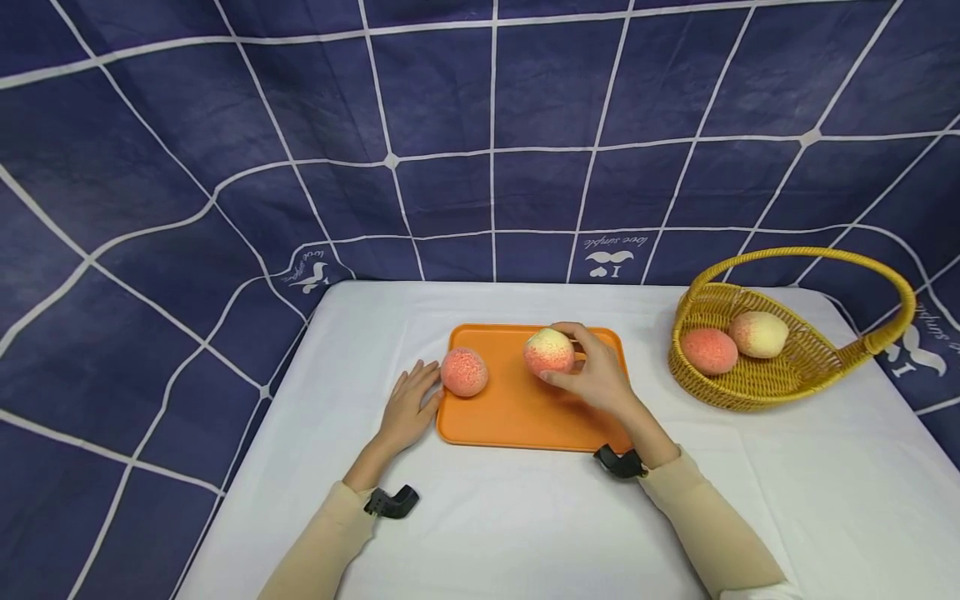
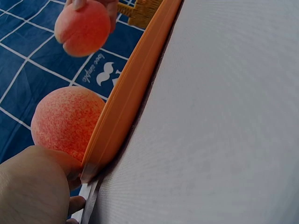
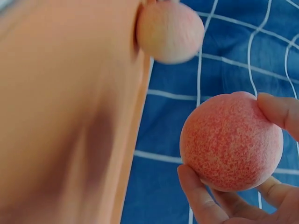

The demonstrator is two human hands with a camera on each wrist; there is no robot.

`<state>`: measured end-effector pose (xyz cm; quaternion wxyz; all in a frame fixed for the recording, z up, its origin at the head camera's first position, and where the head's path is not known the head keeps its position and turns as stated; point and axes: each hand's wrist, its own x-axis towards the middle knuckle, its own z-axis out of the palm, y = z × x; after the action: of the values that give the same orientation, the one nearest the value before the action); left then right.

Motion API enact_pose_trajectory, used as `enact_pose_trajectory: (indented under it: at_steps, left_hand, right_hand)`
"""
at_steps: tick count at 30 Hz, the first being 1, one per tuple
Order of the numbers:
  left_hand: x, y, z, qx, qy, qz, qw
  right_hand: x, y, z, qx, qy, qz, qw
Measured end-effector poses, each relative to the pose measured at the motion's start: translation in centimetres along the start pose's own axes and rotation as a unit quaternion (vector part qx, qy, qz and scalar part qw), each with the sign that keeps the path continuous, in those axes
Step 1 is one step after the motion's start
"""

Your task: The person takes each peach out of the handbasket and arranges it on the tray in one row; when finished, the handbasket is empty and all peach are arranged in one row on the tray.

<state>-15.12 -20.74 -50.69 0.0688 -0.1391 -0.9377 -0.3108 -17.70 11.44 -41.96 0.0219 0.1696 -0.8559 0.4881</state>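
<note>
My right hand [image 1: 602, 382] grips a yellow-and-pink peach [image 1: 547, 353] between thumb and fingers, over the right half of an orange tray [image 1: 517, 423]. In the right wrist view this held peach [image 3: 231, 144] shows its pink side, and a shadow falls on the tray. A second, pinker peach [image 1: 464, 372] rests at the tray's left end. Beside that end lies my left hand [image 1: 407, 408], fingers extended, fingertips at the tray's edge close to the second peach. The left wrist view shows this hand [image 2: 35, 186] right by the tray's orange rim [image 2: 124, 98].
To the right of the tray stands a yellow wicker basket [image 1: 697, 387] with a tall arched handle [image 1: 825, 252]. Inside it lie a pink peach [image 1: 708, 351] and a pale yellow one [image 1: 759, 334]. A white cloth covers the table [image 1: 495, 533]; a blue checked curtain [image 1: 540, 100] hangs behind.
</note>
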Motion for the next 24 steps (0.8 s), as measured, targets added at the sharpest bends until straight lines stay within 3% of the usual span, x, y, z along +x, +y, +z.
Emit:
enact_pose_trajectory:
  at_steps: [10,16,24]
  left_hand:
    - [0.0,0.1,0.0,0.0,-0.001,-0.005,1.0]
    - [0.0,0.1,0.0,0.001,0.001,-0.002,1.0]
    - [0.0,0.1,0.0,-0.002,0.001,-0.002,1.0]
  right_hand:
    - [0.2,-0.2,3.8,-0.013,-0.028,-0.005,0.9995]
    - [0.4,0.3,4.9,-0.016,-0.029,-0.01,0.9994]
    - [0.5,0.7,5.7,-0.034,-0.031,0.012,0.9989]
